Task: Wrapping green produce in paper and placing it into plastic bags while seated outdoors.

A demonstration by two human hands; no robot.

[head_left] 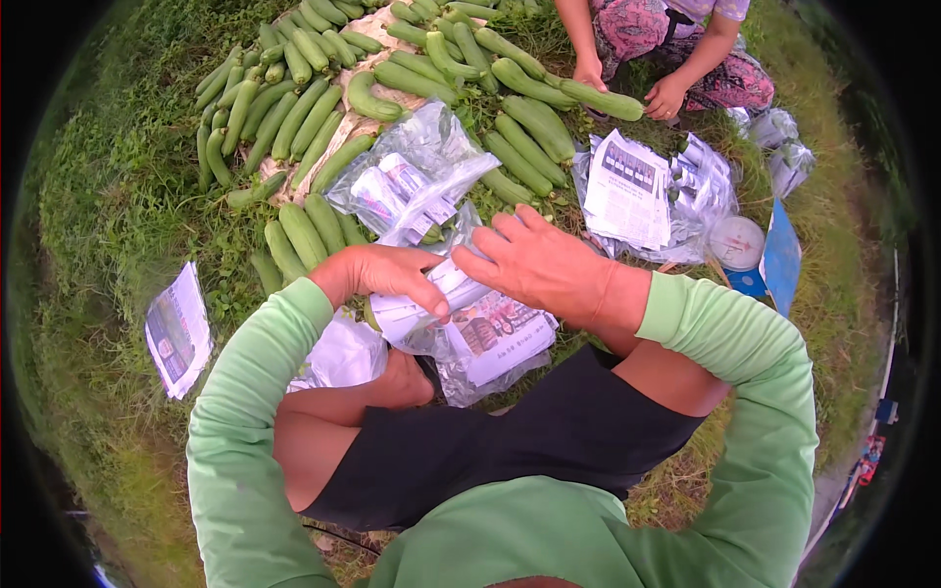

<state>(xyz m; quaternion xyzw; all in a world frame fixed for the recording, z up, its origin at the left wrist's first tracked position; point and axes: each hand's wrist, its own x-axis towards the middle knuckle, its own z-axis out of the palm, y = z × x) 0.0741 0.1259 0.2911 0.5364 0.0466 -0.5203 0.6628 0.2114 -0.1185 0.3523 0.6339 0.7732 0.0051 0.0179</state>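
Hands at work: left hand (pixel 387 274) and right hand (pixel 544 265) both clamped on a clear plastic sleeve (pixel 470 333) over the lap; many green gourds (pixel 304 118) lie unwrapped on grass (pixel 108 216).

Green gourds (pixel 294 118) upper left. Clear plastic bags (pixel 417 171) with white printed paper (pixel 627 191). Light green sleeves (pixel 245 392). Black shorts (pixel 510 441). Blue card (pixel 782 257), right.
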